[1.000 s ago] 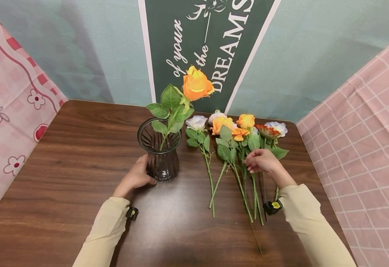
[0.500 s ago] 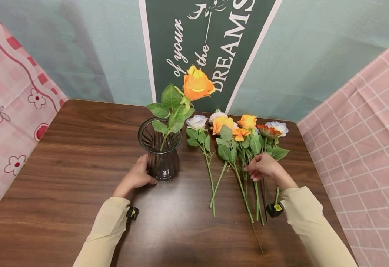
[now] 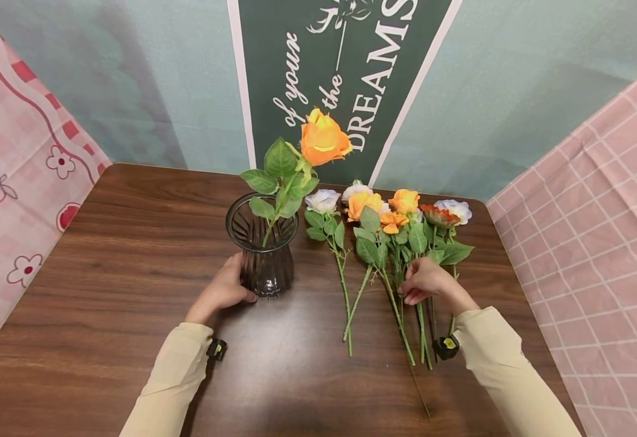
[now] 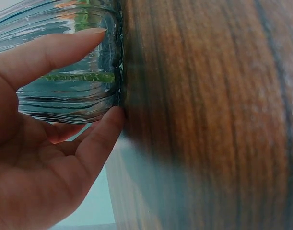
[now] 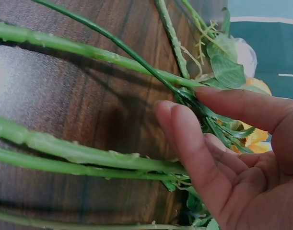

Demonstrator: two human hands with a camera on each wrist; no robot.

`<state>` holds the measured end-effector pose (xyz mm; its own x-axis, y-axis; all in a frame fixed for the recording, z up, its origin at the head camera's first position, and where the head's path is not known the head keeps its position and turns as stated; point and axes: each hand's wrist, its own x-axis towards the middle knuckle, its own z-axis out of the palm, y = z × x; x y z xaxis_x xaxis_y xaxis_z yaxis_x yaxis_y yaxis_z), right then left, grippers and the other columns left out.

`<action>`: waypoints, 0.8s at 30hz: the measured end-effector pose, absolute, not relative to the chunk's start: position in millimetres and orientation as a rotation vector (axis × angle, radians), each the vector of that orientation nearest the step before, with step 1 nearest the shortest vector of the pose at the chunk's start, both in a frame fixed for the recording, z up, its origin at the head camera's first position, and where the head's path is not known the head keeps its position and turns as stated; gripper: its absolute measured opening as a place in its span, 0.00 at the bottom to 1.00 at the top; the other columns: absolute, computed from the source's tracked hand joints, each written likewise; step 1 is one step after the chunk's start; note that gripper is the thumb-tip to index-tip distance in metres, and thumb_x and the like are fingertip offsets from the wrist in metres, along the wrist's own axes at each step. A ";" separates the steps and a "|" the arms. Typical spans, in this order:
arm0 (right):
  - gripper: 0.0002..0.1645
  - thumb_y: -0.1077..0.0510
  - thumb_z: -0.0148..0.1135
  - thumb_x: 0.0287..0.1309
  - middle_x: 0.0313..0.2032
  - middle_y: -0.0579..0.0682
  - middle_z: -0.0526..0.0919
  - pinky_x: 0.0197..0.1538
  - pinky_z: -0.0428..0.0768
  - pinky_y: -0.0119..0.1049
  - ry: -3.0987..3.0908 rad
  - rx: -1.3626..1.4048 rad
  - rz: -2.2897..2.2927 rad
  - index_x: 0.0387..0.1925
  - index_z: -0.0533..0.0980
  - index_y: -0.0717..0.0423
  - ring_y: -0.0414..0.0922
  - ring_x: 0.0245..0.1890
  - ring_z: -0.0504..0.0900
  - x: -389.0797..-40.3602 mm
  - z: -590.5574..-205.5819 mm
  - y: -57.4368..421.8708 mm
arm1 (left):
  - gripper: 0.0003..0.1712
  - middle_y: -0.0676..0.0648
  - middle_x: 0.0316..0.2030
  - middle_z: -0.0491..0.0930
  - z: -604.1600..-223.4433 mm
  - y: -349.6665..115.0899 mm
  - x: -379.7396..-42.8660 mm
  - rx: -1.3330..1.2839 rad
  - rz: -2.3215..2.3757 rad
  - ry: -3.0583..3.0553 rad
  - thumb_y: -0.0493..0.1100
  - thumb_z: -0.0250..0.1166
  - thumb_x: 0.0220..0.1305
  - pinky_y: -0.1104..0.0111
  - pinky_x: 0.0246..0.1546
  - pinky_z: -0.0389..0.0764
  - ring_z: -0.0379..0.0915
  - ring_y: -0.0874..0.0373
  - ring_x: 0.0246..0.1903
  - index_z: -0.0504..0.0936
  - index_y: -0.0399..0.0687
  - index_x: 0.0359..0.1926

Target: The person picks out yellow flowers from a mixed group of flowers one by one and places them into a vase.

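A dark, see-through ribbed glass vase (image 3: 266,273) stands on the table, with one orange rose (image 3: 325,138) leaning in it. My left hand (image 3: 222,288) grips the vase low on its left side; in the left wrist view the thumb lies across the glass and a fingertip is at the base. To the right, several artificial flowers lie with their stems toward me. Among them, my right hand (image 3: 428,280) pinches a thin dark green flower stem (image 5: 122,45) between thumb and fingers, just below its narrow leaves. Thicker green stems (image 5: 74,148) lie on both sides.
A pale lilac rose (image 3: 323,200) lies nearest the vase. Beyond it are yellow-orange roses (image 3: 364,201), a rust-orange flower (image 3: 437,215) and another pale flower (image 3: 457,210). Printed cloths hang behind the wooden table (image 3: 133,255) and along both sides.
My right hand has come slightly toward me along the stems, its fingertips closing in on the thin one. A nearby green stem shifted a little. The left hand and vase stay put.
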<state>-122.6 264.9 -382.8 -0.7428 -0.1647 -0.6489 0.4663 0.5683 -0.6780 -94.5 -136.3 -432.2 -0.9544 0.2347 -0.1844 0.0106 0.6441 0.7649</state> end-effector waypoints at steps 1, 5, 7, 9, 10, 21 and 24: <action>0.12 0.73 0.58 0.47 0.22 0.61 0.80 0.25 0.80 0.38 2.109 0.239 -1.174 0.28 0.62 0.66 0.46 0.16 0.80 -122.5 -383.5 264.1 | 0.50 0.28 0.52 0.63 -432.6 -136.2 -94.3 0.202 1.213 2.599 0.32 0.72 0.29 0.48 0.55 0.62 0.59 0.36 0.54 0.58 0.27 0.58; 0.16 0.74 0.59 0.47 0.18 0.60 0.78 0.25 0.80 0.38 2.101 0.257 -1.146 0.28 0.60 0.65 0.46 0.16 0.80 -122.8 -385.8 261.0 | 0.49 0.29 0.50 0.64 -432.4 -135.7 -93.2 0.220 1.226 2.624 0.32 0.72 0.28 0.51 0.53 0.64 0.61 0.36 0.52 0.59 0.28 0.57; 0.16 0.74 0.59 0.47 0.18 0.60 0.78 0.25 0.80 0.39 2.099 0.247 -1.133 0.29 0.59 0.66 0.46 0.17 0.80 -123.3 -385.6 260.5 | 0.49 0.29 0.50 0.64 -431.7 -135.8 -93.1 0.215 1.215 2.622 0.32 0.72 0.28 0.51 0.53 0.64 0.61 0.37 0.51 0.59 0.28 0.57; 0.16 0.75 0.59 0.47 0.19 0.60 0.77 0.26 0.81 0.39 2.095 0.239 -1.130 0.30 0.59 0.66 0.47 0.17 0.80 -124.2 -384.8 260.4 | 0.50 0.28 0.51 0.63 -431.2 -136.2 -94.1 0.192 1.208 2.595 0.32 0.72 0.29 0.48 0.54 0.62 0.60 0.36 0.53 0.58 0.28 0.58; 0.17 0.75 0.59 0.46 0.19 0.60 0.77 0.27 0.81 0.38 2.091 0.230 -1.132 0.30 0.59 0.66 0.47 0.18 0.81 -124.6 -384.1 260.5 | 0.50 0.28 0.51 0.63 -431.9 -136.2 -94.6 0.184 1.205 2.592 0.31 0.72 0.29 0.48 0.54 0.62 0.60 0.36 0.53 0.58 0.28 0.58; 0.18 0.83 0.48 0.42 0.22 0.61 0.69 0.34 0.81 0.42 1.996 0.182 -1.236 0.33 0.55 0.70 0.53 0.28 0.79 -126.4 -382.3 264.4 | 0.49 0.29 0.50 0.64 -434.2 -136.6 -95.1 0.202 1.215 2.603 0.32 0.72 0.29 0.49 0.54 0.63 0.61 0.37 0.52 0.59 0.28 0.57; 0.18 0.84 0.47 0.41 0.22 0.59 0.68 0.34 0.81 0.42 1.986 0.152 -1.237 0.33 0.55 0.69 0.53 0.28 0.79 -125.9 -380.9 264.4 | 0.49 0.29 0.51 0.64 -434.2 -136.3 -94.7 0.193 1.210 2.602 0.32 0.72 0.30 0.49 0.54 0.63 0.60 0.37 0.53 0.58 0.28 0.58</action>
